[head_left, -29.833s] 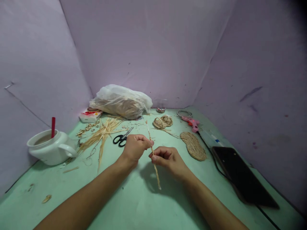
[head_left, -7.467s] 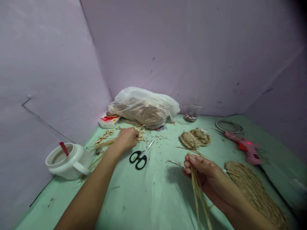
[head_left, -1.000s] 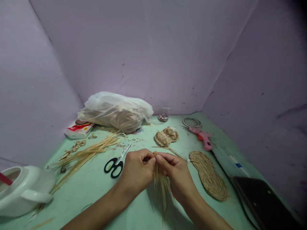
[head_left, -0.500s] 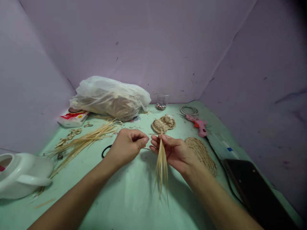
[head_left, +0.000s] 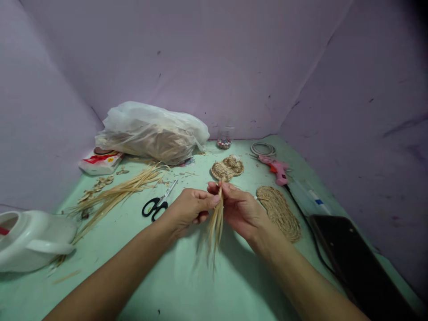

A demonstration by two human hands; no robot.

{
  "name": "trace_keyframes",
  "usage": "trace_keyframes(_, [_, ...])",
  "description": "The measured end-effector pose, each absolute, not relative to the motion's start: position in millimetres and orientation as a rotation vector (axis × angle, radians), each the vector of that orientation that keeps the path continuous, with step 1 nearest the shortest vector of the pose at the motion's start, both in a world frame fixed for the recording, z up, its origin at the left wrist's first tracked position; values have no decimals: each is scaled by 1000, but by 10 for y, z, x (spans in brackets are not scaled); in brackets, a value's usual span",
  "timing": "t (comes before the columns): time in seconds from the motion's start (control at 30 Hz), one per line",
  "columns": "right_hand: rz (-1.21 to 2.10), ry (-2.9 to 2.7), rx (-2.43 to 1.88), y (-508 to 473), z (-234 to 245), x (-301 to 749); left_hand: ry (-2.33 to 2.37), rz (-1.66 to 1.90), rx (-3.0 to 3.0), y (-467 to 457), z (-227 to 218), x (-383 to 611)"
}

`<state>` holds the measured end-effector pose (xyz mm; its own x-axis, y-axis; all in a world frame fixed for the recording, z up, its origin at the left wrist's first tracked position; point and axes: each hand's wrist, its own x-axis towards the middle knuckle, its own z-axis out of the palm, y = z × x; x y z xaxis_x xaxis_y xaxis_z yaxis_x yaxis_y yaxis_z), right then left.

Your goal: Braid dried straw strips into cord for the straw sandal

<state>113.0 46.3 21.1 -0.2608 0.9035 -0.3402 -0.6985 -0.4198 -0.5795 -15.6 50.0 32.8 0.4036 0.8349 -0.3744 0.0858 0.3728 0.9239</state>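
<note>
Both hands meet over the middle of the green table. Between thumb and fingers, my right hand (head_left: 242, 209) pinches the top of a bunch of dry straw strips (head_left: 217, 218), whose loose ends fan downward. My left hand (head_left: 197, 207) is closed with its thumb and fingertips on the left side of the same bunch. Just beyond the fingertips lies a coiled, woven straw piece (head_left: 227, 168). A larger oval braided straw piece (head_left: 279, 213) rests beside my right wrist. Scissors with black handles (head_left: 158, 203) lie left of my left hand.
At the left are loose straw strips (head_left: 123, 189), a white pitcher (head_left: 36, 240) and a tissue pack (head_left: 100, 161). Behind stand a plastic bag (head_left: 154, 133) and a jar of beads (head_left: 224, 139). A pink glue gun (head_left: 276, 167), its cord, and a black phone (head_left: 357, 263) lie right.
My left hand has moved right and taken hold of the straw bunch beside my right hand. The bunch has shifted slightly left, and the scissors show more fully.
</note>
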Motion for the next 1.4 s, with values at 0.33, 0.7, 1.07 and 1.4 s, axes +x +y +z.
trace_keyframes(0.33, [1787, -521, -929, 422, 228, 1104, 1415, 634, 1598, 638, 506, -393])
trace_keyframes(0.7, [1982, -899, -950, 334, 315, 1098, 1003, 610, 1515, 578, 653, -428])
trace_keyframes(1.07, [2038, -1065, -925, 390, 290, 1198, 1005, 689, 1707, 532, 638, -388])
trace_keyframes(1.4, [1879, -1125, -965, 347, 395, 1187, 900, 863, 1883, 532, 503, -342])
